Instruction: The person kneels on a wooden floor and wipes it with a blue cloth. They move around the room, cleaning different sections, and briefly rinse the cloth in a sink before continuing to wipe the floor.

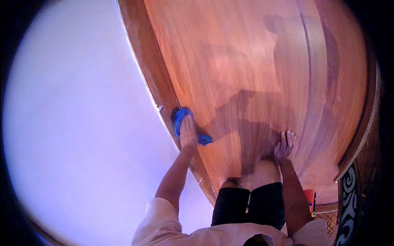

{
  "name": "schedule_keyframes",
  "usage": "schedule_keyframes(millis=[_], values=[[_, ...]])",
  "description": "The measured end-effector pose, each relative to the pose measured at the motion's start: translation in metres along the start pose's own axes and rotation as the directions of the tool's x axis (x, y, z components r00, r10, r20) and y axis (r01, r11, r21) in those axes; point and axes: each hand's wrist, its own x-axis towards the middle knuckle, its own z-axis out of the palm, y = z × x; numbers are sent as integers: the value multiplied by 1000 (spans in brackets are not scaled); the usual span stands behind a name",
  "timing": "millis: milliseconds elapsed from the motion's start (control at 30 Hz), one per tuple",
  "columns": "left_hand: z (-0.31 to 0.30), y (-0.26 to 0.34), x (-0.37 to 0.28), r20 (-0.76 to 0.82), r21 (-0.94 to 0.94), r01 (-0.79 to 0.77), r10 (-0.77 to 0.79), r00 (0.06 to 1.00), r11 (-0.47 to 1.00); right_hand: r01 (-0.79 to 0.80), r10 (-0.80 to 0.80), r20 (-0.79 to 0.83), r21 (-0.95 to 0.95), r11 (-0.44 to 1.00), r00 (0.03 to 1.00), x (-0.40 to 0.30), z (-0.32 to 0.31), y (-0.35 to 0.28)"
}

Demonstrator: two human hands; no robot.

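My left hand (188, 132) presses a crumpled blue cloth (179, 120) against the seam between a dark wooden border strip (147, 58) and a broad, reddish-brown wooden surface (190, 70). One end of the cloth trails out to the right of my wrist. Further right, my right hand (285, 147) rests on the same wood with fingers spread and nothing in it. Just beside that hand is my bare knee (267, 172). Streaky marks and shadows run across the wood.
A plain white wall (77, 107) borders the wooden strip on the left. Beyond the wood's curved right edge lies a dark textile with pale scrolls (349, 196). A red object (310, 200), partly hidden by my right arm, stands near a woven, lattice-patterned surface (331, 226).
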Motion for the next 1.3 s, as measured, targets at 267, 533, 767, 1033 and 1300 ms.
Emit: schedule_keyframes(millis=[267, 533, 767, 1033, 1300], values=[[-87, -17, 168, -400, 76, -40, 68, 914, 996, -175, 114, 236, 261, 949, 965, 170, -30, 13], [-181, -55, 322, -408, 213, -52, 138, 902, 976, 56, -56, -272, -8, 998, 961, 585, 51, -11], [-260, -81, 439, -371, 366, -5, 151, 916, 931, -19, 0, -245, -76, 997, 970, 601, 52, -21], [-369, -97, 544, -366, 441, 31, 148, 919, 897, -26, 25, -215, -5, 1000, 976, 604, 40, -23], [-380, -108, 594, -399, 297, -4, 128, 908, 955, -16, 11, -166, -27, 1000, 986, 617, 33, -21]])
